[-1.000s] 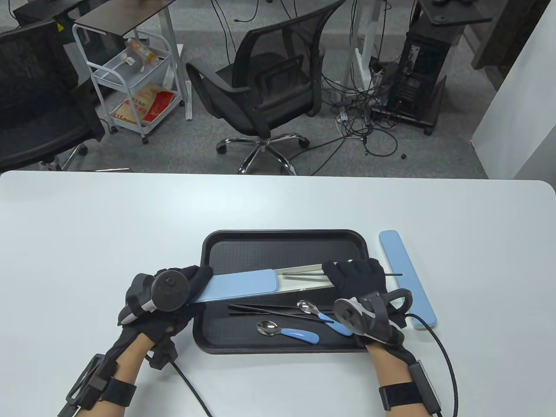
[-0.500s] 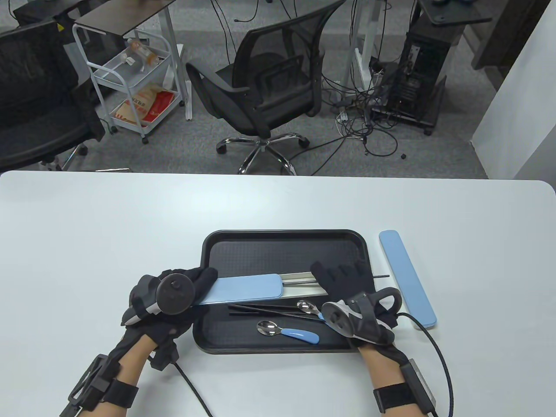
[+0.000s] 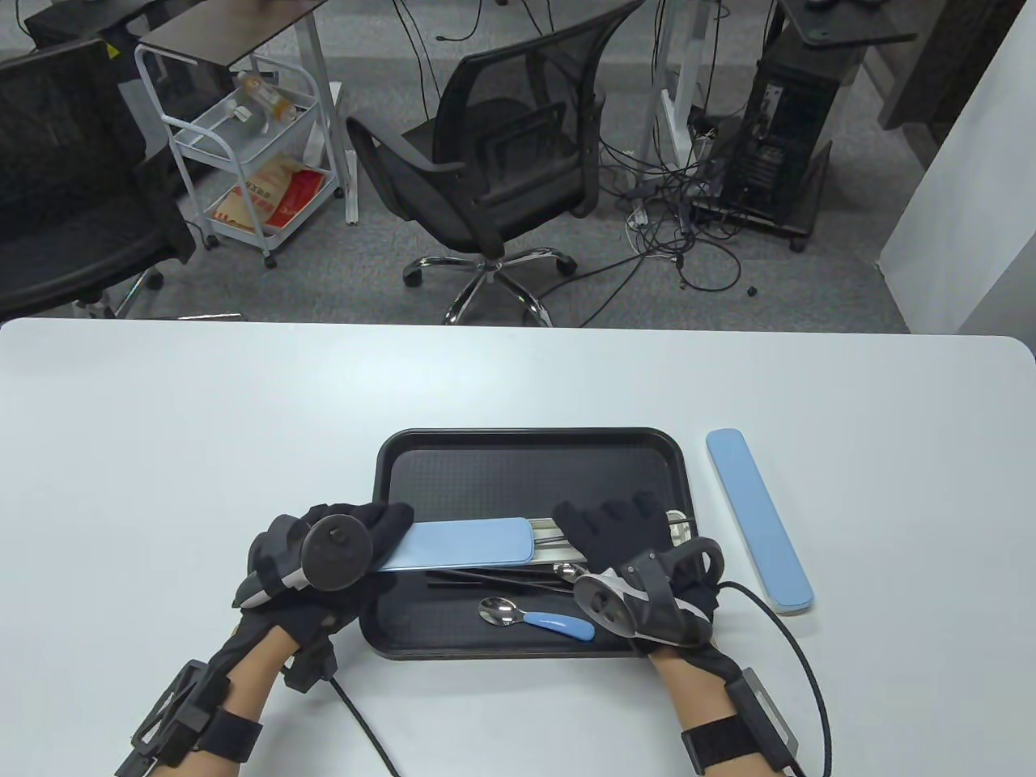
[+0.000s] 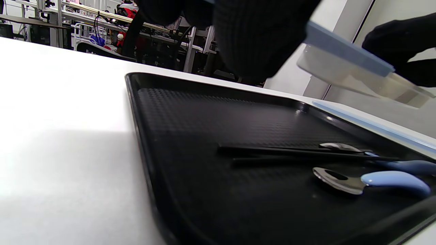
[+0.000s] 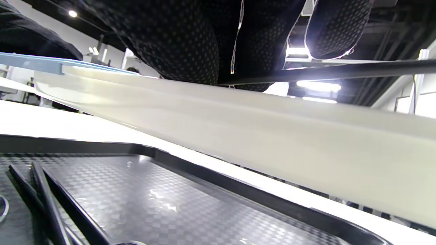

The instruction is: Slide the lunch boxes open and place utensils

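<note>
White table point(image 3: 162, 421), hands perhaps holding lunch box point(image 3: 469, 544)

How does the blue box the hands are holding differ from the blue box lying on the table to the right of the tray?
The held box is gripped by the left hand and right hand over the black tray; the other box lies untouched on the table. The held box's lid is slid partly back, baring its white base; the other shows only its lid. The held one runs left-right, the other front-back. Both have light blue lids.
</note>
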The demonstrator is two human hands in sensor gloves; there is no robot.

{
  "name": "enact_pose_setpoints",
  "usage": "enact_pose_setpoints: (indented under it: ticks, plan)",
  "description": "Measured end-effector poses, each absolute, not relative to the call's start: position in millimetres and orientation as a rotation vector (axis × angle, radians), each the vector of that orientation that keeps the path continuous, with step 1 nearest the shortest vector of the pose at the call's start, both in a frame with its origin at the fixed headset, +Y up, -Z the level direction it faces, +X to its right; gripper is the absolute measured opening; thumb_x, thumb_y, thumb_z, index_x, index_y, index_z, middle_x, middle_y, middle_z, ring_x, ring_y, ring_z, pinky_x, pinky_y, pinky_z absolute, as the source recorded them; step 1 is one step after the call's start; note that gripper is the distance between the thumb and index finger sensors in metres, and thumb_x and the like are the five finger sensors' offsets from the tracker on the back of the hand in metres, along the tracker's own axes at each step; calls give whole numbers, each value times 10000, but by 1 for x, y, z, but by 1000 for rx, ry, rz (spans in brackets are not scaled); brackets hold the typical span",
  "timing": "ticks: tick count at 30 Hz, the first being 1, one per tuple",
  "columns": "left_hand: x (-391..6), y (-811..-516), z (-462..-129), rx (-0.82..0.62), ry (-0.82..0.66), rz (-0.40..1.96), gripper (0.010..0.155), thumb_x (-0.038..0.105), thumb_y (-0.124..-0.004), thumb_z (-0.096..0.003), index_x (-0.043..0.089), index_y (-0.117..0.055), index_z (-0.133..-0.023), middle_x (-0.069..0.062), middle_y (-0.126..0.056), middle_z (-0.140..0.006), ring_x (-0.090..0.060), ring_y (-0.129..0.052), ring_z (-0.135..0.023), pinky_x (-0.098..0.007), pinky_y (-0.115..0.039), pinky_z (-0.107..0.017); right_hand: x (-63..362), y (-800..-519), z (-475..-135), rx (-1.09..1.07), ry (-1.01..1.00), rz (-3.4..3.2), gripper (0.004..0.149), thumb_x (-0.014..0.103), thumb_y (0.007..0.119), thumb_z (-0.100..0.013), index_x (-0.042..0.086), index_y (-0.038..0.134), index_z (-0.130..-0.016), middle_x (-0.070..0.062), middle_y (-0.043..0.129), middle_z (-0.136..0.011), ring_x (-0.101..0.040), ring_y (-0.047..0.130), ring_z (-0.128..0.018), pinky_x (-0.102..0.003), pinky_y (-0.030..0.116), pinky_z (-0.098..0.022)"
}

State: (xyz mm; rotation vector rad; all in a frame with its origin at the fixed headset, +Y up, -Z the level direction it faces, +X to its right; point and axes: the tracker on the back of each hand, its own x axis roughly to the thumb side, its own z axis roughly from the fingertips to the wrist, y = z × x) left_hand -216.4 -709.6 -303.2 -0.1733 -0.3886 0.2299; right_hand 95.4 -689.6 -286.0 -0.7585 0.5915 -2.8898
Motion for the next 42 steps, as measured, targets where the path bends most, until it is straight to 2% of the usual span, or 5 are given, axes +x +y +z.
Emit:
enact_pose_setpoints:
  ticks: [13, 22, 27, 35, 42]
  plan:
    - [-214, -710, -303, -187, -378, 217, 829, 387, -924, -491, 298, -390, -1120, 34, -466, -1169, -310, -535, -1056, -704, -371, -786, 93, -692, -286, -775, 568, -2944, 536, 236, 959, -479, 262, 761, -977, 26, 939, -864, -318, 886, -861, -645, 669, -663]
    - [-226, -712, -309, -210, -233, 242, 827, 380, -922, -498, 295, -386, -1122, 27, -460, -1171, -317, -530, -1057, -707, -363, -787, 96, -684, -282, -792, 672, -3014, 543, 252, 953, -481, 233, 752, -985, -3, 935, -866, -330, 894, -848, -643, 679, -655]
    - [-236, -712, -311, -206, -139, 269, 827, 377, -921, -501, 289, -385, -1124, 22, -458, -1172, -324, -526, -1058, -707, -360, -787, 89, -699, -284, -822, 476, -3037, 562, 251, 969, -471, 217, 752, -988, -23, 938, -860, -332, 917, -816, -637, 701, -643]
    - [-242, -710, -312, -220, -114, 291, 827, 374, -922, -502, 288, -384, -1125, 19, -456, -1174, -324, -524, -1058, -706, -355, -789, 67, -734, -287, -858, 157, -2960, 638, 284, 994, -452, 207, 711, -1019, -41, 920, -890, -347, 911, -821, -639, 694, -646]
    - [-242, -709, -312, -232, -112, 293, 829, 372, -922, -503, 288, -382, -1125, 20, -453, -1175, -325, -520, -1060, -707, -352, -790, 56, -743, -285, -864, 148, -2891, 643, 267, 994, -455, 205, 700, -1024, -43, 917, -894, -346, 913, -818, -626, 701, -645]
